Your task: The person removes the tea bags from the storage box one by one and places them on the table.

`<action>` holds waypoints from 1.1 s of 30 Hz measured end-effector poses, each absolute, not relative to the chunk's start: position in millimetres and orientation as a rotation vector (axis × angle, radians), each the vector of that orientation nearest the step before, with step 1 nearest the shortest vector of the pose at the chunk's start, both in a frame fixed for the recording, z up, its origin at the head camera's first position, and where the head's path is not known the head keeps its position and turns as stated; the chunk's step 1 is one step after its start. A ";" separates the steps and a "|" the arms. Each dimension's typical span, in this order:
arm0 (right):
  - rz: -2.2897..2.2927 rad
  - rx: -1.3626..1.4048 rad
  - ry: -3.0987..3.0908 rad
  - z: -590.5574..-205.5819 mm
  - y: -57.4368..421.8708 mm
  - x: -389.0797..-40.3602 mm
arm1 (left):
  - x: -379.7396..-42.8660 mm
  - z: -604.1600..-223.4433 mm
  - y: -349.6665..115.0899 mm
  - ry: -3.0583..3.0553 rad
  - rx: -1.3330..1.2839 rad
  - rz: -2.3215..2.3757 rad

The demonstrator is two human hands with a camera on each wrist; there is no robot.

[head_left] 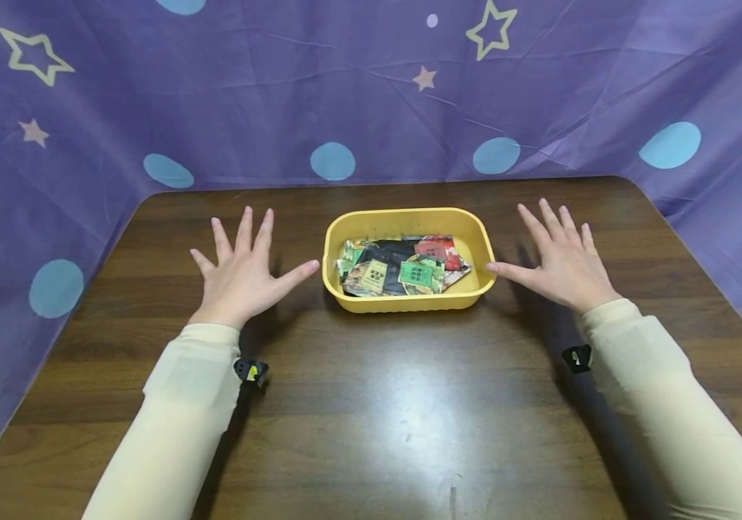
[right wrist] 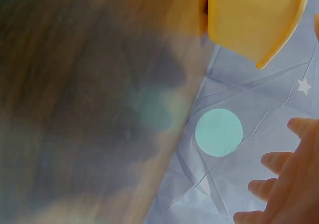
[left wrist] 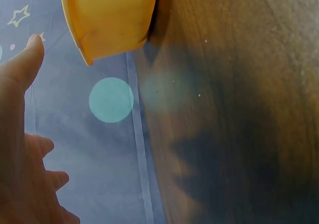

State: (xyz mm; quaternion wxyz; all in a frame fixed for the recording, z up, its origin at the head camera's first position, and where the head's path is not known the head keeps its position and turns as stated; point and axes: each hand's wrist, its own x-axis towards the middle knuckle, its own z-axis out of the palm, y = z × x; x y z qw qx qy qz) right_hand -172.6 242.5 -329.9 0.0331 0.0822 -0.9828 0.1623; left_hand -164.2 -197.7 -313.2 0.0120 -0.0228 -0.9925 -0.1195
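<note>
Packets [head_left: 394, 269] lie overlapping inside a yellow tub [head_left: 410, 305] towards 12 o'clock on the tabletop [head_left: 319, 375], its walls presumably keeping the loose pile together; a red-labelled packet [head_left: 431, 250] sits near the tub's 2 o'clock, a green-labelled packet [head_left: 416, 274] near its 5 o'clock. The left hand [head_left: 241, 282] hovers at the tub's 9 o'clock and the right hand [head_left: 569, 274] at its 3 o'clock, perhaps to flank it evenly. Both hands' fingers [head_left: 245, 235] spread wide, nearly straight, gripping nothing; the left thumb ends just short of the tub, and whether the right thumb touches its rim I cannot tell
</note>
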 end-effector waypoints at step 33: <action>0.541 0.538 -2.991 -308.2 180.9 -185.1 | -180.7 -327.6 -168.7 -2.743 -0.176 -1.250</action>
